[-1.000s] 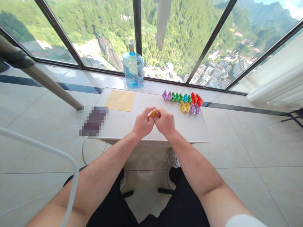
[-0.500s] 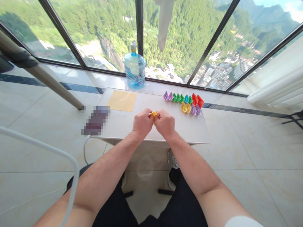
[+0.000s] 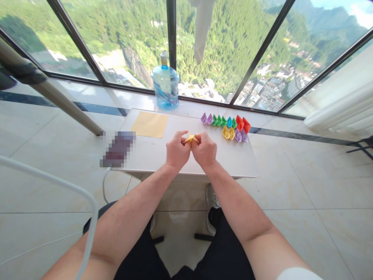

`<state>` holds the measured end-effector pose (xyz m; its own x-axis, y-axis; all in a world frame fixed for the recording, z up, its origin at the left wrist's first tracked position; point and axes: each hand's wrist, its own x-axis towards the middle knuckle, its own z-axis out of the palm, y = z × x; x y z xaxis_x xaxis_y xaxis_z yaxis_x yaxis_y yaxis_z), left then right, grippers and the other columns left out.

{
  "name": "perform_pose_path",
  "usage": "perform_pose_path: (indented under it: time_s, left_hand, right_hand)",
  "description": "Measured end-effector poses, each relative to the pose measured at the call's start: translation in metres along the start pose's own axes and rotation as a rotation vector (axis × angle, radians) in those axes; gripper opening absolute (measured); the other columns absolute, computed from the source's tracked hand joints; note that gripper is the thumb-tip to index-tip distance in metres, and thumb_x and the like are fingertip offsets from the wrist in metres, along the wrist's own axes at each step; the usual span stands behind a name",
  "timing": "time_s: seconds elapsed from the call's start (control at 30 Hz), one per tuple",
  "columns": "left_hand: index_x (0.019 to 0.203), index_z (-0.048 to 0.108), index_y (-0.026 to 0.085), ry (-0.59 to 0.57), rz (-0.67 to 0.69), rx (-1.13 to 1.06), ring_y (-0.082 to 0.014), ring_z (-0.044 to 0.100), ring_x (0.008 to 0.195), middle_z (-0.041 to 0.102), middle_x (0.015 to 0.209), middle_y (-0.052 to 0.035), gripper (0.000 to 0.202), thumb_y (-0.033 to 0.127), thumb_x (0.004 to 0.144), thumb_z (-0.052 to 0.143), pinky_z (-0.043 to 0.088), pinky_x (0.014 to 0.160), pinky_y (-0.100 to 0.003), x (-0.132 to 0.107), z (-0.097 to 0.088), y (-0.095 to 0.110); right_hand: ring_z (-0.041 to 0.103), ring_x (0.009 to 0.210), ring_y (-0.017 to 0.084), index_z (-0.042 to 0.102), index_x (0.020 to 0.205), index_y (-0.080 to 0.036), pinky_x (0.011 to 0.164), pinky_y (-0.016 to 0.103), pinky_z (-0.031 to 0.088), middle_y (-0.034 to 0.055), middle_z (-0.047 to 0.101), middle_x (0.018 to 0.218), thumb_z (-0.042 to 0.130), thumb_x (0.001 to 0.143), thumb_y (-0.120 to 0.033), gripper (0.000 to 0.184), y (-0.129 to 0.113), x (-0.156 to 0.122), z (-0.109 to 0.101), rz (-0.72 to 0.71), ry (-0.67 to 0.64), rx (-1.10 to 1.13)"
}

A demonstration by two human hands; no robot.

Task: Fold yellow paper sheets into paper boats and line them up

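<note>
My left hand (image 3: 177, 151) and my right hand (image 3: 205, 149) meet knuckle to knuckle over the small white table (image 3: 145, 155). Both pinch a small folded yellow paper piece (image 3: 191, 138) between thumbs and fingers, held just above the tabletop. Most of the paper is hidden by my fingers. Behind my right hand stand several finished folded paper boats (image 3: 230, 126) in purple, green, blue, red and yellow, lined up in two rows.
A flat sheet of yellow paper (image 3: 149, 124) lies at the table's far left. A blurred dark object (image 3: 118, 148) rests on the left edge with a cable hanging down. A blue water jug (image 3: 165, 84) stands on the window ledge behind. Tiled floor surrounds the table.
My hands have shifted slightly right and away, staying together. The yellow piece now shows more between my fingertips, spread a little wider than before.
</note>
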<state>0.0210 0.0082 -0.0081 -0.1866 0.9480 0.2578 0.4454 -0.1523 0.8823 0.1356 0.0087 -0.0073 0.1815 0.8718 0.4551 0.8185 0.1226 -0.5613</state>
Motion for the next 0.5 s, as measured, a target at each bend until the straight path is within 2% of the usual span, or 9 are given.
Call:
perform_pose_path:
  time_s: [0.13, 0.3, 0.5]
  left_hand:
    - [0.114, 0.068, 0.024, 0.01, 0.048, -0.106, -0.0161, 0.073, 0.073, 0.08, 0.091, -0.0018, 0.03, 0.022, 0.084, 0.063, 0.054, 0.075, -0.027, -0.006, 0.004, 0.002]
    - [0.118, 0.067, 0.025, -0.002, -0.002, -0.213, -0.0166, 0.073, 0.075, 0.08, 0.095, -0.0025, 0.035, 0.02, 0.084, 0.063, 0.054, 0.073, -0.026, -0.013, 0.007, 0.005]
    - [0.116, 0.069, 0.025, 0.006, -0.023, -0.267, -0.0167, 0.072, 0.073, 0.079, 0.094, -0.0021, 0.036, 0.021, 0.081, 0.065, 0.053, 0.074, -0.027, -0.014, 0.007, 0.008]
  right_hand:
    - [0.065, 0.071, 0.019, 0.055, 0.097, -0.023, 0.066, 0.029, 0.044, 0.0003, 0.071, 0.083, 0.064, 0.084, -0.038, 0.022, -0.004, 0.004, -0.001, 0.145, 0.046, 0.215]
    - [0.07, 0.079, 0.019, 0.054, 0.111, -0.021, 0.072, 0.03, 0.053, 0.0045, 0.074, 0.092, 0.063, 0.08, -0.034, 0.034, -0.004, 0.004, 0.003, 0.238, 0.048, 0.387]
    - [0.069, 0.081, 0.018, 0.06, 0.101, -0.021, 0.074, 0.029, 0.054, 0.0036, 0.075, 0.093, 0.062, 0.083, -0.038, 0.025, -0.007, 0.003, 0.001, 0.212, 0.05, 0.413]
